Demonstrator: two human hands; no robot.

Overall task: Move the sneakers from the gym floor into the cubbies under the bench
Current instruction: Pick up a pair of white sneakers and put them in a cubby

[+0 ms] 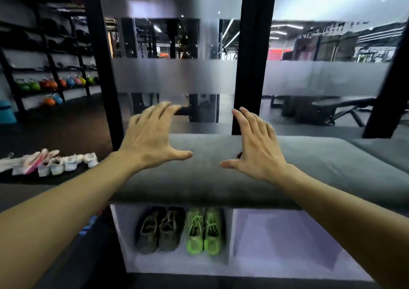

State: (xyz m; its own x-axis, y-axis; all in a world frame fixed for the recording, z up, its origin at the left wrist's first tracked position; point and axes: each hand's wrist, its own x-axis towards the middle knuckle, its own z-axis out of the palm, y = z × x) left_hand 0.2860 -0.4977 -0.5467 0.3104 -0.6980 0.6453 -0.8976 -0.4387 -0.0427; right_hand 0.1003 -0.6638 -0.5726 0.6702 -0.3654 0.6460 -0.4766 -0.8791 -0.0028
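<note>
Both hands were held spread and empty above the bench [309, 162]: left hand [150, 138], right hand [256, 147]. 2 pairs were already stowed in the cubby [119, 233] under the bench: dark pair [160, 229], green pair [203, 230]. White/pink sneakers [55, 162] were lined on the floor left of the bench. Probably next: 1 pair to be gripped by the heels, toes aimed inward, and the vacant cubby [287, 240] to be used, approx. square to its opening.
</note>
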